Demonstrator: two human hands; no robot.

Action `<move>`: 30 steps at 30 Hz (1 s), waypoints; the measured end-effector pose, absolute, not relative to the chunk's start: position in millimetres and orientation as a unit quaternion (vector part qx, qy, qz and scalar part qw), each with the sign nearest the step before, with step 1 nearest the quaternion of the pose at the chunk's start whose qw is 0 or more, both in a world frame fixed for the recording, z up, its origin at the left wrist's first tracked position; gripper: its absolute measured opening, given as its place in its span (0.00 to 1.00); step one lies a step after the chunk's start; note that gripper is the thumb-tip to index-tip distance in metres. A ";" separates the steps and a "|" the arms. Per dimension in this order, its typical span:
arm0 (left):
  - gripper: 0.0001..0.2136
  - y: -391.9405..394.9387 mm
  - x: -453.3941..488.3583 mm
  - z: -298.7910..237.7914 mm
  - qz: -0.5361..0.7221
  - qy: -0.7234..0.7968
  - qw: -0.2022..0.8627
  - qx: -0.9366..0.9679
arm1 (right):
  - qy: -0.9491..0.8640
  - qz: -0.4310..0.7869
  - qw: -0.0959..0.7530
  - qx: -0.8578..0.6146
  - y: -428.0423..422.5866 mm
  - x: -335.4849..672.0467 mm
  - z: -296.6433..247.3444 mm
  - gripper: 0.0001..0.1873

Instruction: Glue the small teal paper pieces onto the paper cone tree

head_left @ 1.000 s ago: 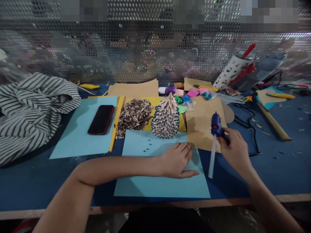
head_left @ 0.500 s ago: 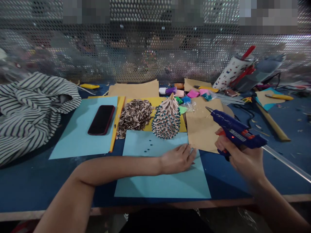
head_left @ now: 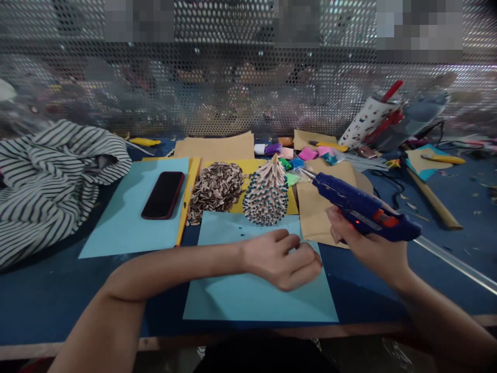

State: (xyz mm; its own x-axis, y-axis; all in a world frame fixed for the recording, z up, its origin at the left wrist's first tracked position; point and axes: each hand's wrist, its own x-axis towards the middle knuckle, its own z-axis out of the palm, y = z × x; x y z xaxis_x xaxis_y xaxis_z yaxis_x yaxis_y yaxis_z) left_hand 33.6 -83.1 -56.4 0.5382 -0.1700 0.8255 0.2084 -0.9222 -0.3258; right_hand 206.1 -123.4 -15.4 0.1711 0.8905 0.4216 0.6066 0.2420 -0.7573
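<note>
My right hand (head_left: 368, 243) grips a blue hot glue gun (head_left: 361, 207), held level with its nozzle pointing left toward a cone (head_left: 266, 194) covered in seeds with teal tips. A clear glue stick (head_left: 454, 261) juts from the gun's back. My left hand (head_left: 285, 259) rests on a light blue sheet (head_left: 248, 295), fingers curled in a loose pinch; whether they hold anything I cannot make out. A pile of sunflower seeds (head_left: 216, 187) lies left of the cone on yellow paper.
A black phone (head_left: 163, 195) lies on another light blue sheet (head_left: 120, 228). A striped cloth (head_left: 50, 181) covers the left. Brown paper (head_left: 316, 207), coloured clay pieces (head_left: 295, 153), a patterned cup with tools (head_left: 365, 122), cables and a wooden stick (head_left: 433, 199) crowd the back right. Perforated metal screen behind.
My right hand lifted the glue gun from standing upright, turned it level and swung its nozzle left toward the cone. My left hand's flat fingers curled into a pinch.
</note>
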 end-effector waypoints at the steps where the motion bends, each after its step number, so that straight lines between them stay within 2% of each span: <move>1: 0.07 -77.8 29.2 -45.7 -0.516 -0.019 0.179 -0.837 | -0.637 0.141 0.467 -0.597 -122.4 205.1 -14.2 0.17; 5: 0.05 -43.5 12.1 -5.5 -0.603 -0.149 0.053 -0.782 | -0.670 0.087 0.457 -0.579 -118.0 200.6 -13.2 0.15; 8: 0.06 -13.7 1.9 12.5 -0.547 -0.251 -0.048 -0.798 | -0.700 0.034 0.451 -0.553 -114.2 197.2 -15.0 0.12; 14: 0.07 13.9 -6.9 14.4 -0.445 -0.257 -0.184 -0.838 | -0.722 0.017 0.450 -0.526 -109.7 193.1 -16.2 0.14; 30: 0.04 16.2 -7.3 12.5 -0.432 -0.268 -0.215 -0.833 | -0.725 0.018 0.445 -0.525 -107.7 188.8 -15.9 0.15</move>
State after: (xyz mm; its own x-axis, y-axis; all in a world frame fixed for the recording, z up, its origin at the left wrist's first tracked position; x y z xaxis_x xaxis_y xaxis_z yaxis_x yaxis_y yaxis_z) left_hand -7.3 16.2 12.5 0.4819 0.6335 0.6054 0.2616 -0.7634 0.5906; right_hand 188.8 -107.7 -15.9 -0.0527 0.7774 0.6267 0.7448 0.4487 -0.4939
